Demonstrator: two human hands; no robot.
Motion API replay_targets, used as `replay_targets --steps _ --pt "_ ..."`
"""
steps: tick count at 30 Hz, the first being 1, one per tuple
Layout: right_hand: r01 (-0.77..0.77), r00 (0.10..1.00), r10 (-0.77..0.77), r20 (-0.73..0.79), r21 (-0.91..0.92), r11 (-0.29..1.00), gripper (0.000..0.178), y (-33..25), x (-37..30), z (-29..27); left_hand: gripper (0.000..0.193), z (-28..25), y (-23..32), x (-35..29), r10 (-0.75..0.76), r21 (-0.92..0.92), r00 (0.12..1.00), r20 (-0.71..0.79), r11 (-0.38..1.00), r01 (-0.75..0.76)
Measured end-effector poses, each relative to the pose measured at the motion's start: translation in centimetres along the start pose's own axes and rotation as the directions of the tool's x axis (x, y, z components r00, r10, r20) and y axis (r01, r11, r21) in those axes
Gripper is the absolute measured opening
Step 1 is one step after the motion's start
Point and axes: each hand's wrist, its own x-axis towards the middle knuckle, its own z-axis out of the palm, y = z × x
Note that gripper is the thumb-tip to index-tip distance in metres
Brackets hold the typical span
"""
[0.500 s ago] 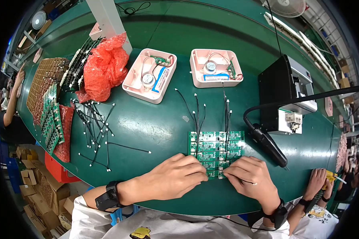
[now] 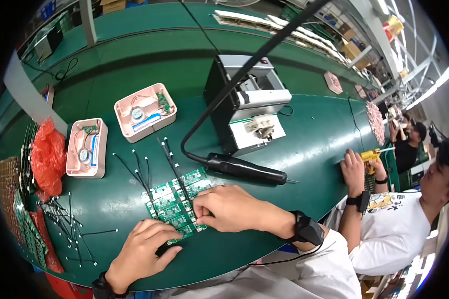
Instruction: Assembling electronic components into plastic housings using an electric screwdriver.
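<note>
The step in hand looks like wiring the circuit-board panel, flat on the worktop; next calls for steadying it. Nearly square, its columns slant far-left to near-right, black cables trailing away likewise. The left hand, thumb apart, touches its near-left edge; the right hand bunches over its right side, grip hidden, so I cannot tell.

The green circuit-board panel is touched by the left hand and right hand; black cables are laid partly over it.

crumpled red wrap, two open pink boxes, black-and-grey machine, black corded tool, white-shirted co-worker
</note>
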Motion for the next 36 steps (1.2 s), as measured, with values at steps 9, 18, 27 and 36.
replay_targets --steps 9,18,27,36 --pt "-0.069 0.99 0.08 0.119 -0.092 0.993 0.013 -1.2 0.6 0.1 0.019 -4.6 -0.6 -3.6 -0.24 0.213 0.889 -0.39 0.916 0.34" --pt "-0.035 0.999 0.036 -0.013 0.087 0.996 0.017 0.4 -1.0 1.5 0.02 -3.9 -4.7 -5.8 -0.409 0.321 0.842 -0.352 0.793 0.519" --pt "0.469 0.725 -0.347 -0.595 0.058 0.881 0.022 -2.4 -0.6 4.4 0.01 -2.6 0.9 -3.2 -0.177 0.233 0.904 -0.389 0.931 0.283" --pt "0.558 0.723 -0.4 -0.563 0.134 0.819 0.016 -2.0 -0.5 5.7 0.013 0.4 1.1 -0.2 0.004 -0.032 0.944 -0.331 0.999 -0.016"
